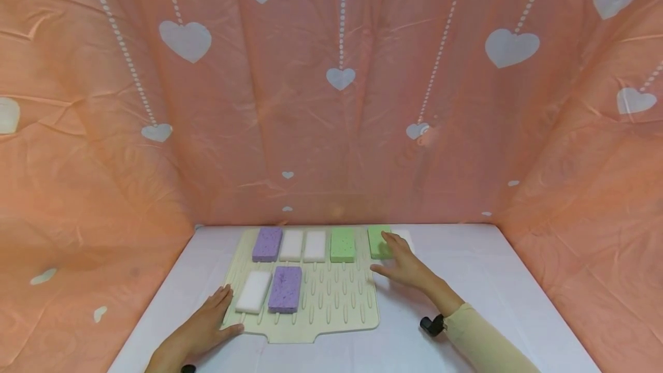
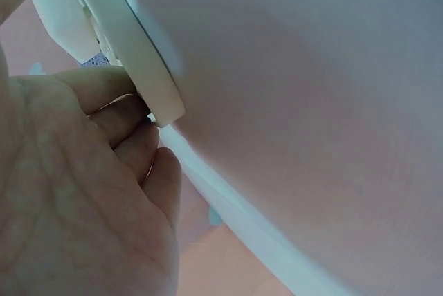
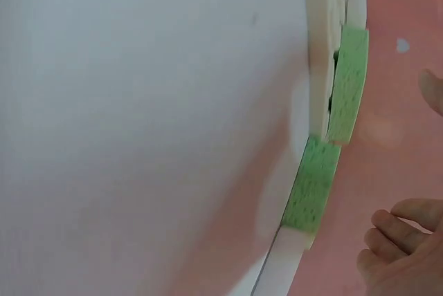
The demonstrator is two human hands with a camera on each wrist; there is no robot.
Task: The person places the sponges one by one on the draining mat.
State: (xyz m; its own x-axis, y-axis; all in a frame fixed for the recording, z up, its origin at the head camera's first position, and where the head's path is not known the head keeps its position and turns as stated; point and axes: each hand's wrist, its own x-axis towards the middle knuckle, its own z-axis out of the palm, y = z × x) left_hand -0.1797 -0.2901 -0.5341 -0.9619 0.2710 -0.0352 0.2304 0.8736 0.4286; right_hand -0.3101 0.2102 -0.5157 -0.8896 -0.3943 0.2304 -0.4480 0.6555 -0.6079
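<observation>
My left hand [image 1: 204, 324] rests at the left edge of a cream ridged mat [image 1: 336, 309]; its fingertips meet the mat's rim [image 2: 149, 68] in the left wrist view. My right hand [image 1: 406, 266], fingers spread and holding nothing, is over the back right, nearest a green sponge [image 1: 377, 240] that lies on the table beside the mat. A white sponge [image 1: 404, 236], partly hidden by that hand, adjoins it. In the right wrist view, the right hand [image 3: 408, 244] stands apart from the off-mat green sponge [image 3: 311, 182]. Another green sponge [image 1: 342, 245] lies on the mat's back right.
Along the mat's back row are a purple sponge [image 1: 267, 244] and two white sponges [image 1: 292, 246]. In front lie a white sponge [image 1: 254, 291] and a purple sponge [image 1: 285, 289]. The white table [image 1: 466, 263] ends at pink cloth walls [image 1: 362, 189] printed with hearts.
</observation>
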